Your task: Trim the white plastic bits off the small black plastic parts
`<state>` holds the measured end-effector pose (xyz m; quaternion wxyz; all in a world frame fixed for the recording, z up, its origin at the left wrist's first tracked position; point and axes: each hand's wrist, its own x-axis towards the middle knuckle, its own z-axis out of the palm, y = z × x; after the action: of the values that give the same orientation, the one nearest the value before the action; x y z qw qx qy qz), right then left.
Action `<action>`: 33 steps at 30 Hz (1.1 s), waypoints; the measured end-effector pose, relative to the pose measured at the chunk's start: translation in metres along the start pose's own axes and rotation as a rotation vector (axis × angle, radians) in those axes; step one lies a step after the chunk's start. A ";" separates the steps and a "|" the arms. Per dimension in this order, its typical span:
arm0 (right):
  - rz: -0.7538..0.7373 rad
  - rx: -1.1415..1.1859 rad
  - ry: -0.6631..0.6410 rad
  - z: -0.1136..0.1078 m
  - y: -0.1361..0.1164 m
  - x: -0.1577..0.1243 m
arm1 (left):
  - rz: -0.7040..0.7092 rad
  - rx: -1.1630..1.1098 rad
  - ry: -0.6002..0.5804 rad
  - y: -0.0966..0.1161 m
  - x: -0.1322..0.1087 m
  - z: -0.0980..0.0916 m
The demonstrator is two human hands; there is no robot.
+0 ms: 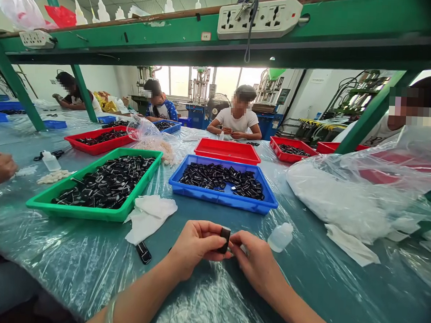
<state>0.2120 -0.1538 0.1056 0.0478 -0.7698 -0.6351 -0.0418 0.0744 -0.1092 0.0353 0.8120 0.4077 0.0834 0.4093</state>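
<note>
Over plastic-sheeted workbench (71,264), left hand (197,241) and right hand (257,263) grasp small black plastic part (225,240) between fingers, held up close for handling; blue tray (217,198) of matching black parts (218,178) sits just ahead, within easy reach.

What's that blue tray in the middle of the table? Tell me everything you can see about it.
The blue plastic tray is shallow and rectangular, with sloped walls and a flat rim. It lies flat on the clear plastic sheeting that covers the table. Inside is a loose heap of small black rectangular pieces, some with shiny faces. A red tray sits directly behind it.
</note>
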 end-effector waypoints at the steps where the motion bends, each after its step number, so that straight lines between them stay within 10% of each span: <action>1: 0.016 0.054 -0.020 -0.005 0.001 -0.004 | -0.006 0.021 -0.024 -0.001 0.000 0.001; 11: 0.167 0.586 0.008 -0.025 0.004 -0.027 | -0.139 0.005 -0.139 -0.011 0.002 0.009; 33: 0.023 0.471 -0.017 -0.024 -0.001 -0.033 | -0.120 0.181 -0.228 -0.016 -0.001 0.012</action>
<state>0.2047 -0.1893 0.1257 0.2214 -0.7448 -0.6190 0.1145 0.0883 -0.1224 0.0312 0.7991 0.5172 0.0514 0.3021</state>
